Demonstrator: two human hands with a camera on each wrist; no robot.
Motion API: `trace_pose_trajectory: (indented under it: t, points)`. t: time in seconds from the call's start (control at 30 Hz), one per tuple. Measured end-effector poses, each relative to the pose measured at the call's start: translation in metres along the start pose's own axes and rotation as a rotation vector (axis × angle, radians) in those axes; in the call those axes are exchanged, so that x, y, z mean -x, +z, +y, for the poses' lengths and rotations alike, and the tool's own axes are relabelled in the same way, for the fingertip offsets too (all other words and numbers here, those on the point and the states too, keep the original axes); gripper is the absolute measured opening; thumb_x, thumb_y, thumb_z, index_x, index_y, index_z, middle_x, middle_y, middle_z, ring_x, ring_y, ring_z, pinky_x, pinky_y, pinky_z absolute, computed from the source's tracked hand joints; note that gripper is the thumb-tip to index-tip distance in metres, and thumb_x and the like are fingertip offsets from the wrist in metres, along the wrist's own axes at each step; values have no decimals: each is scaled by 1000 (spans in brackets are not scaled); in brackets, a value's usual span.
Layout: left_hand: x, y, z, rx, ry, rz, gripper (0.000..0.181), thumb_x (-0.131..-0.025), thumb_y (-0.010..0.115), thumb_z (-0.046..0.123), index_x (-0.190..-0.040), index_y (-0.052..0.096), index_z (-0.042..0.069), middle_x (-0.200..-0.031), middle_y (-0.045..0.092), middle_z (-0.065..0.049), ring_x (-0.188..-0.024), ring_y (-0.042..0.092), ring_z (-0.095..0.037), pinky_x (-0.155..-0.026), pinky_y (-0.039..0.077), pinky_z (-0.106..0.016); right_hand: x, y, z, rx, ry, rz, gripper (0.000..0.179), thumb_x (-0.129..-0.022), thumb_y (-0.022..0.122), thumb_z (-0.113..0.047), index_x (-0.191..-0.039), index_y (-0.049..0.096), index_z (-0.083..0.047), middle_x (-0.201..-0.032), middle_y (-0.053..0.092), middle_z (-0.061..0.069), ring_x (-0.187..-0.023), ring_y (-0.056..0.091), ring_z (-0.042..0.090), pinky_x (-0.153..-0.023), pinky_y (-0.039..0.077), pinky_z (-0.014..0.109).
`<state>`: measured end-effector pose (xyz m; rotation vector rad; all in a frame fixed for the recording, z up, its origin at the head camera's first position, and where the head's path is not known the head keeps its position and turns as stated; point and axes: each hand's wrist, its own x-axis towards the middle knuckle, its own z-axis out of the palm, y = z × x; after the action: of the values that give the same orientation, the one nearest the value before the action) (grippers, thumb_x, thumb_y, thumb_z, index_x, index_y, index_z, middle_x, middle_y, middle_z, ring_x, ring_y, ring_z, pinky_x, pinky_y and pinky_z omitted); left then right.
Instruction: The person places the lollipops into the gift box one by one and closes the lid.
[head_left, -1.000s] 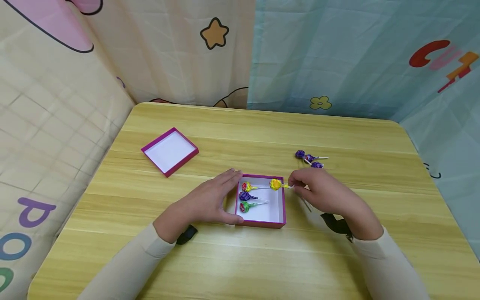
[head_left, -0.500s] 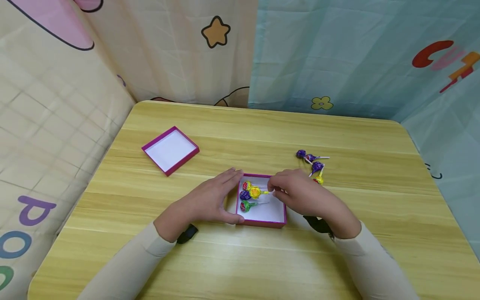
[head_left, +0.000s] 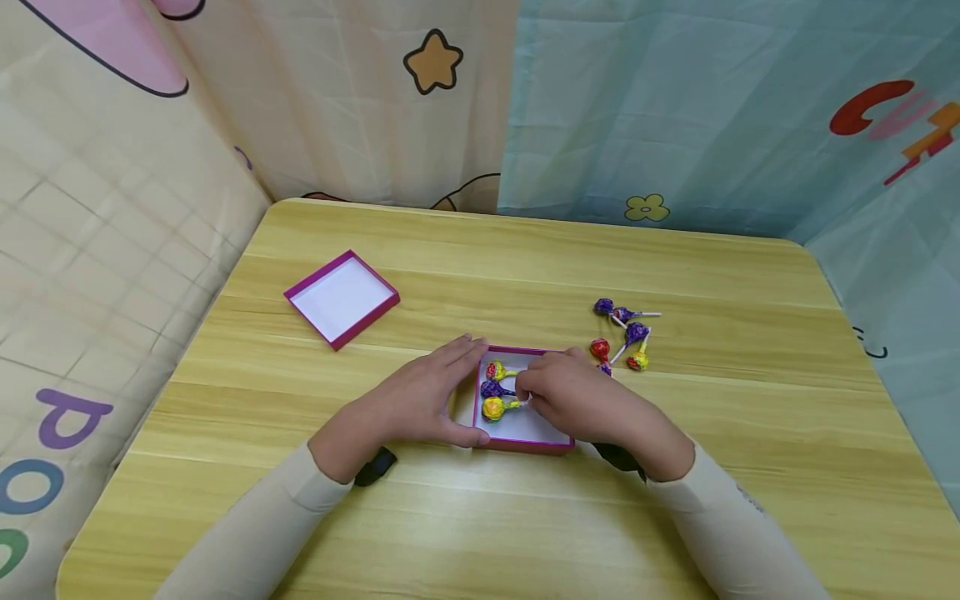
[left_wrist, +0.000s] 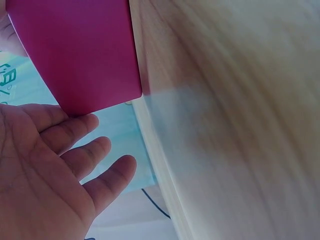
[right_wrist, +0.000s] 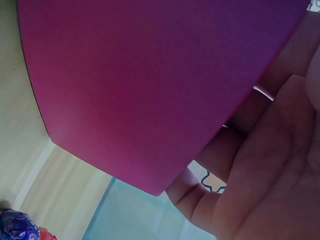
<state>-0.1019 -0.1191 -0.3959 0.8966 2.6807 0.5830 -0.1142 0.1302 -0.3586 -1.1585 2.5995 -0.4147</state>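
A magenta box [head_left: 525, 448] with a white inside stands before me. My left hand [head_left: 427, 396] lies along its left side, thumb at the near corner, fingertips at the far corner. In the left wrist view those fingers are spread, and some touch the box wall [left_wrist: 80, 55]. My right hand [head_left: 577, 396] reaches over the right rim and pinches the stick of a yellow lollipop [head_left: 493, 408] inside the box. Behind that one lie a purple lollipop [head_left: 491, 389] and a red-and-yellow lollipop [head_left: 496, 371]. The green lollipop is hidden, and the right fingertips are partly hidden.
Right of the box lie several loose lollipops: purple ones [head_left: 636, 333], a red one [head_left: 600, 350] and a yellow one [head_left: 637, 360]. The box lid [head_left: 341, 300] rests inside up at the back left of the wooden table [head_left: 480, 533]. Curtains [head_left: 637, 100] hang behind.
My right hand has carried the yellow lollipop leftward into the box, then nearer me to the front of the row, where it covers the green one. My left hand has stayed at the box.
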Motion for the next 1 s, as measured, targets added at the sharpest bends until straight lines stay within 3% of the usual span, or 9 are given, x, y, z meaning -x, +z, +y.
trace_pose_trajectory:
  t: [0.2,0.6,0.83,1.0]
  points:
    - [0,1,-1,1,1,-3,120,-71,59,85,-160,19,16,-164,20,1,-150,13,-16,-116,28,-43,-1,4,-1,28,-16,6,14,-94,65,-8,-85,68,-18,-79,59,-12,-82,56,12,-80,38,42]
    - [-1,0,0,10,18,9,118,-72,62,82,-159,22,13,-164,22,-1,-150,14,-17,-116,27,-42,-2,10,-1,-22,-34,-21,13,-94,64,-6,-86,66,-17,-81,60,-10,-80,55,12,-80,39,43]
    - [-1,-1,0,8,14,3,118,-72,63,81,-160,21,14,-164,21,-1,-150,14,-18,-116,27,-43,-1,9,1,-21,-39,-10,12,-93,65,-7,-87,66,-17,-83,61,-10,-82,56,13,-88,40,49]
    - [-1,0,0,18,10,4,118,-72,66,79,-160,21,14,-164,21,-1,-150,14,-18,-116,27,-43,0,9,1,-22,-42,-10,11,-94,65,-7,-89,67,-16,-85,63,-9,-85,57,14,-88,40,47]
